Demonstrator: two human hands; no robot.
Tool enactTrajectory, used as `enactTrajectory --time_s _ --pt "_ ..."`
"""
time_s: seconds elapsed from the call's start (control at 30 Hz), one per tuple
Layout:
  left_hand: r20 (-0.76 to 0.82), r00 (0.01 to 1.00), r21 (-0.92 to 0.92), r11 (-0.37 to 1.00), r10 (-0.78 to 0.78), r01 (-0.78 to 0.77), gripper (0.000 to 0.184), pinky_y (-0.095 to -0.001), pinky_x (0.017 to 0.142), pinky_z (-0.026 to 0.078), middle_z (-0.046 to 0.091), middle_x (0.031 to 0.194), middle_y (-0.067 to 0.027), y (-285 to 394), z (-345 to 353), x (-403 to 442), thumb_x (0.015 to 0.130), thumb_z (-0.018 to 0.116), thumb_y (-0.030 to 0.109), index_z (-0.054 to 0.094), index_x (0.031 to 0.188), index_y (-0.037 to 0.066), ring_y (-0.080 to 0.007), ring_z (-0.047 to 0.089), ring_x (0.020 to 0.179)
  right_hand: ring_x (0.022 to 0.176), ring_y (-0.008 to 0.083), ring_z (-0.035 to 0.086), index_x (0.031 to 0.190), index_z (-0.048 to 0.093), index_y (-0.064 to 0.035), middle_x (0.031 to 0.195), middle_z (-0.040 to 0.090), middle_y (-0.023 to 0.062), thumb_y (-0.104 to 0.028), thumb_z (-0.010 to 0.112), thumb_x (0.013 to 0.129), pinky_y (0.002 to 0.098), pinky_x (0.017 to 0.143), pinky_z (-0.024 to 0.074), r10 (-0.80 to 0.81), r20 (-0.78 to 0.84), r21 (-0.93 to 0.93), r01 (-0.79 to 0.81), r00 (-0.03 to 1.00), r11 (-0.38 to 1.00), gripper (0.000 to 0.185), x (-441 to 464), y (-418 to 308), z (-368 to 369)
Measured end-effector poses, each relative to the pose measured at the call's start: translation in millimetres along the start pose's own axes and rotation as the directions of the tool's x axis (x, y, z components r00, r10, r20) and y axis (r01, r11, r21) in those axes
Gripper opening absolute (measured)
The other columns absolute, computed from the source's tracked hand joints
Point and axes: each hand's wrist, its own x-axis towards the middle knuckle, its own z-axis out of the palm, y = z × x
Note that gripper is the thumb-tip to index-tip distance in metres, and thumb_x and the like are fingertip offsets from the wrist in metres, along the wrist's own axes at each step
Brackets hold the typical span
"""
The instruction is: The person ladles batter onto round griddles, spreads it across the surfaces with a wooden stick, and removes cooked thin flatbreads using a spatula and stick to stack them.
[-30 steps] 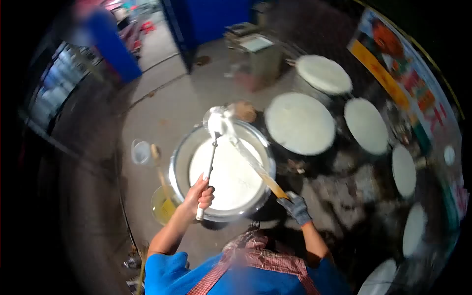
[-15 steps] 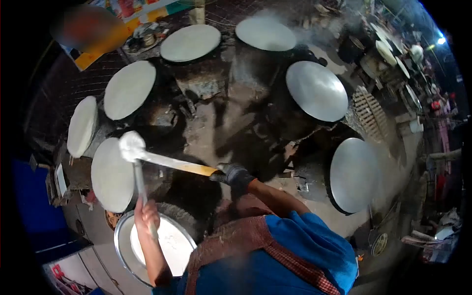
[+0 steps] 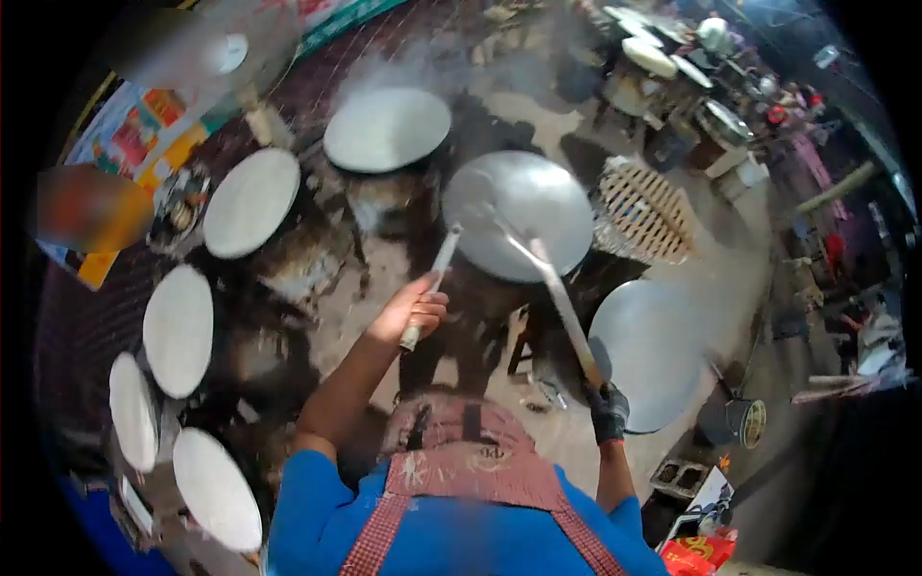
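My bare left hand (image 3: 415,312) is closed around a pale rod-like tool (image 3: 445,257), which points up to the near-left rim of a shiny round metal griddle (image 3: 552,197). My right hand (image 3: 607,413), in a dark glove, grips a long flat scraper (image 3: 565,312). Its far end lies over the same griddle, where the blur hides its exact shape and whether it touches. Just beside my right hand is a second bare grey griddle (image 3: 648,350). Pale white sheets cover other griddles, among them one steaming at the back (image 3: 387,130).
More white-covered griddles (image 3: 252,204) (image 3: 179,331) (image 3: 217,490) curve round on my left. A slatted wooden rack (image 3: 643,213) lies behind the grey griddle. At right stand a dark bucket (image 3: 735,422) and a hollow block (image 3: 679,477).
My view and both hands have swung right, away from the batter basin and the left griddles. The two tools, together under a white clump before, are now apart at the shiny griddle.
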Motion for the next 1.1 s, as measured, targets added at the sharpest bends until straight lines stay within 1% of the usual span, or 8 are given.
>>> enactTrajectory --time_s 0.33,0.4,0.5,0.6,0.8,0.87,0.93,1.1 --pt "-0.246 0.914 0.883 0.462 0.323 0.075 0.038 -0.0248 0.029 0.022 0.028 0.053 -0.0002 83.2 4.2 239.1 0.079 0.051 0.013 0.033 0.111 0.023 -0.0091 0.023 0.035 0.080 0.0358 0.054 0.122 0.042 -0.0256 0.088 0.056 0.0206 -0.033 0.051 0.077 0.0421 0.073 0.0417 0.025 -0.238 0.146 0.010 0.971 0.989 0.046 104.6 -152.1 22.6" --pt "-0.134 0.818 0.978 -0.056 0.559 0.199 0.052 -0.0360 0.041 0.037 0.045 0.061 -0.0102 110.9 -38.5 267.3 0.078 0.048 0.012 0.028 0.124 0.028 -0.0214 0.044 0.046 0.079 0.0307 0.056 0.112 0.052 -0.0164 0.089 0.059 0.0162 -0.020 0.052 0.079 0.0332 0.073 0.0442 0.270 -0.051 -0.072 -0.274 0.961 0.959 0.034 128.3 -148.1 45.3" --pt "0.279 0.758 0.580 -0.732 0.590 0.357 0.060 -0.0426 0.060 0.045 0.056 0.080 -0.0180 152.7 -29.5 262.8 0.079 0.046 0.012 0.021 0.130 0.031 -0.0308 0.057 0.072 0.083 0.0161 0.057 0.108 0.055 -0.0052 0.099 0.060 0.0097 -0.011 0.059 0.074 0.0277 0.074 0.0436 0.300 -0.026 0.641 -0.214 0.954 0.737 0.035 130.4 -124.5 39.0" --pt "0.251 0.815 0.465 -0.804 0.522 0.372 0.062 -0.0450 0.071 0.043 0.057 0.090 -0.0189 159.2 -6.9 249.6 0.079 0.044 0.011 0.016 0.131 0.033 -0.0348 0.056 0.084 0.073 0.0134 0.053 0.110 0.054 -0.0070 0.085 0.061 0.0069 -0.004 0.054 0.078 0.0255 0.069 0.0446 0.435 -0.087 0.952 -0.053 0.896 0.300 0.033 123.8 -200.9 1.7" --pt "0.304 0.703 0.764 -0.606 0.643 0.223 0.061 -0.0425 0.072 0.043 0.056 0.096 -0.0185 178.5 21.7 260.1 0.078 0.043 0.008 0.020 0.131 0.030 -0.0381 0.055 0.080 0.083 0.0355 0.056 0.114 0.051 -0.0199 0.095 0.060 0.0131 -0.042 0.055 0.075 0.0404 0.074 0.0437 0.485 0.022 0.182 -0.481 0.874 0.858 0.044 190.1 -181.0 56.9" --pt "0.570 0.575 0.793 -0.577 0.587 -0.198 0.061 -0.0352 0.081 0.040 0.046 0.117 -0.0168 204.1 15.5 249.8 0.075 0.049 0.008 0.025 0.130 0.018 -0.0333 0.050 0.099 0.084 0.0284 0.056 0.112 0.052 -0.0142 0.093 0.060 0.0143 -0.033 0.055 0.076 0.0347 0.077 0.0431 0.228 -0.238 0.386 -0.123 0.944 0.914 0.040 200.6 -163.7 90.0" --pt "0.514 0.689 0.850 -0.411 0.511 -0.328 0.059 -0.0326 0.084 0.039 0.042 0.123 -0.0148 203.8 31.5 197.0 0.075 0.050 0.008 0.027 0.130 0.013 -0.0291 0.048 0.105 0.088 0.0194 0.053 0.108 0.055 -0.0070 0.093 0.060 0.0126 -0.023 0.056 0.077 0.0286 0.081 0.0400 0.412 -0.013 0.925 -0.146 0.911 0.351 0.035 220.6 -162.5 126.1" --pt "0.213 0.819 0.916 -0.402 0.532 0.023 0.061 -0.0292 0.083 0.038 0.042 0.124 -0.0128 191.3 -60.5 94.4 0.075 0.052 0.010 0.028 0.130 0.015 -0.0269 0.048 0.105 0.085 0.0318 0.056 0.107 0.056 -0.0096 0.091 0.058 0.0210 -0.039 0.057 0.072 0.0325 0.077 0.0430 0.297 -0.156 0.317 -0.237 0.942 0.918 0.045 260.4 -192.5 110.7"
